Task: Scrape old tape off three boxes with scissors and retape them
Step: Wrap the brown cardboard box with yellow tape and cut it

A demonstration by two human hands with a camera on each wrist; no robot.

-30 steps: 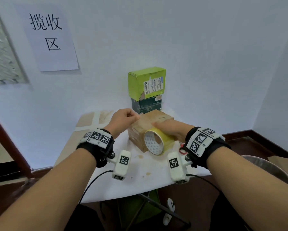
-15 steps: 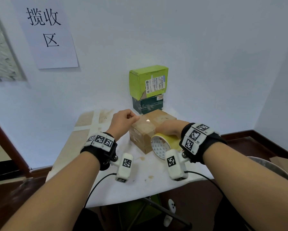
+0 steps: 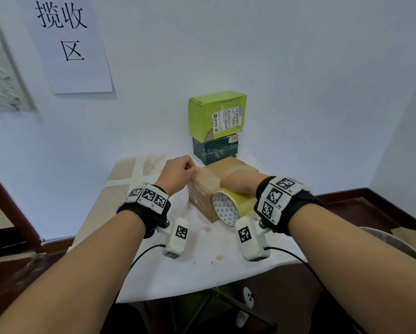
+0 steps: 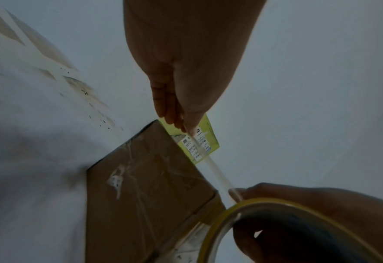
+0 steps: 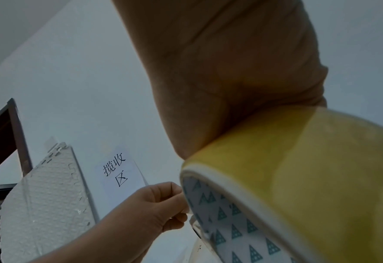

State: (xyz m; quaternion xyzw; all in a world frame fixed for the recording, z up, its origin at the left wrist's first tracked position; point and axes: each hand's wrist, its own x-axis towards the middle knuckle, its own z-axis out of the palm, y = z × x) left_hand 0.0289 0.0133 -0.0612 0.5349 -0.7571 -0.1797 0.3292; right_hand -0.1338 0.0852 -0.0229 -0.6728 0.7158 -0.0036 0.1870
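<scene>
A brown cardboard box (image 3: 205, 186) sits on the white table (image 3: 190, 268), with old tape scraps on its side (image 4: 141, 178). My left hand (image 3: 180, 172) pinches the free end of a clear tape strip (image 4: 210, 163) at the box's top left edge. My right hand (image 3: 238, 184) grips a yellow tape roll (image 3: 231, 208) against the box's right side; the roll (image 5: 287, 178) fills the right wrist view. The strip runs taut between the two hands over the box top. A green box (image 3: 217, 114) is stacked on a dark green box (image 3: 214, 149) behind. No scissors are in view.
The white wall stands just behind the stacked boxes, with a paper sign (image 3: 67, 42) at upper left. A flat cardboard piece (image 3: 127, 174) lies on the table's left part. A grey round bin rim (image 3: 395, 239) is at the right, below table level.
The right hand and roll have shifted slightly right and nearer along the box. The left hand keeps its pinch at the box's left edge.
</scene>
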